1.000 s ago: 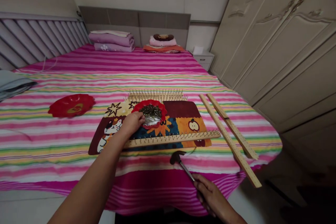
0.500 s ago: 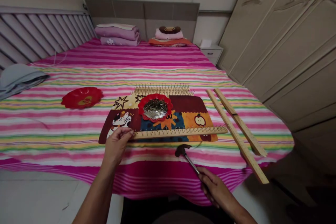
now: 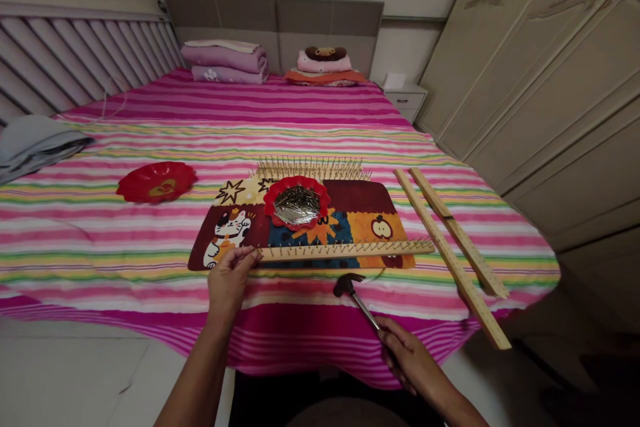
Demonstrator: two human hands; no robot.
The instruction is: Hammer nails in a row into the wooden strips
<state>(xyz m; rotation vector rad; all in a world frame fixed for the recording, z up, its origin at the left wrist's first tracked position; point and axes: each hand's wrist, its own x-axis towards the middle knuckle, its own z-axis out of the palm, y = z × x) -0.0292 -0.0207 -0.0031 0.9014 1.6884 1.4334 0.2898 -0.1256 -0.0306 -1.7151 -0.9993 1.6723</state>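
My left hand [image 3: 231, 277] is closed in a pinch at the left end of a narrow wooden strip [image 3: 300, 253]. What sits between its fingertips is too small to make out. A row of nails stands along the strip, those toward the right end leaning. My right hand [image 3: 407, 353] grips the handle of a claw hammer [image 3: 353, 287], its head just in front of the strip. Behind the strip, a red scalloped bowl [image 3: 324, 203] holds many loose nails [image 3: 297, 203]. Strip and bowl rest on a patterned mat [image 3: 205, 240] with a cat and an apple.
Wooden pieces bristling with nails [image 3: 310, 167] lie behind the bowl. Two long wooden strips [image 3: 453, 260] with dotted marks lie at the right. A red plate [image 3: 155, 183] and a grey cloth item [image 3: 37, 143] are to the left, on the striped bedspread [image 3: 125, 247].
My left hand has left the nail bowl and come down to the wooden strip's left end, where it now stays pinched. The hammer remains in my right hand. The camera view has shifted slightly.
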